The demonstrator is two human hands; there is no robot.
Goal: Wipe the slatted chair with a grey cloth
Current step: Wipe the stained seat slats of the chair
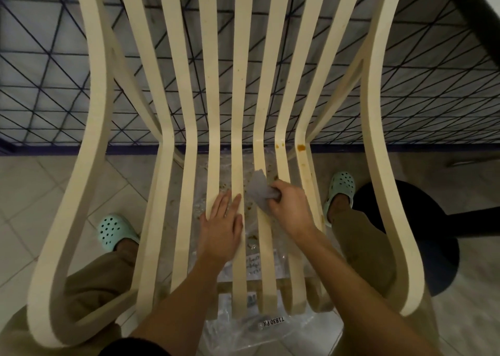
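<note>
A cream slatted chair [239, 90] fills the view, its long slats running from the backrest down into the seat. Orange-brown stains mark the right-hand slats near the bend and on the seat. My right hand [290, 208] grips a grey cloth [259, 190] and holds it against a seat slat right of the middle. My left hand [221, 228] lies flat with straight fingers across two middle seat slats, just left of the cloth.
A clear plastic sheet [251, 326] with crumbs and a label lies on the tiled floor under the seat. A blue-lined mesh panel [54, 85] stands behind the chair. A black round stool base [422, 236] sits at the right. My feet in mint clogs [113, 230] flank the chair.
</note>
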